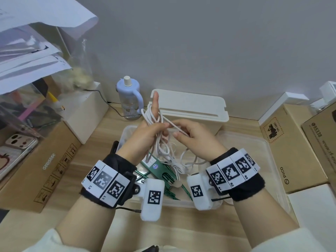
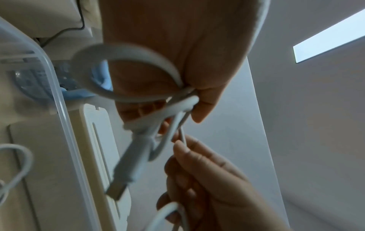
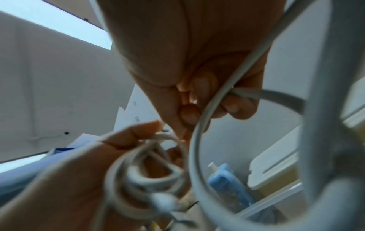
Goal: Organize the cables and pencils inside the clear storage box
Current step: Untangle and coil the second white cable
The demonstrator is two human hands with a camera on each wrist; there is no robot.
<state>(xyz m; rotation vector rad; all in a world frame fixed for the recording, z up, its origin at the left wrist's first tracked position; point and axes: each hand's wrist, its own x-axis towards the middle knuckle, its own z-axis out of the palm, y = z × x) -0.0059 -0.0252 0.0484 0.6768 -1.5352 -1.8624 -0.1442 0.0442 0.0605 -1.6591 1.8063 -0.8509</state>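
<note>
Both hands are raised over the clear storage box [image 1: 183, 201]. My left hand [image 1: 148, 130] grips a bundle of white cable [image 1: 150, 115] looped around it, index finger pointing up. In the left wrist view the white cable [image 2: 126, 75] loops past the palm and a USB plug [image 2: 116, 189] hangs down. My right hand [image 1: 190, 133] pinches a strand of that same cable [image 1: 177, 128] just to the right. Its fingers [image 3: 235, 104] curl round the cable [image 3: 209, 109] in the right wrist view. More white cable [image 1: 174, 162] and green pencils [image 1: 169, 192] lie in the box.
The clear lid [image 1: 258, 155] lies right of the box. A cream lidded container [image 1: 192, 110] and a blue bottle [image 1: 130, 95] stand behind. Cardboard boxes [image 1: 45, 170] flank the left, others [image 1: 298, 151] the right. Papers and a clear organizer [image 1: 23, 99] sit at far left.
</note>
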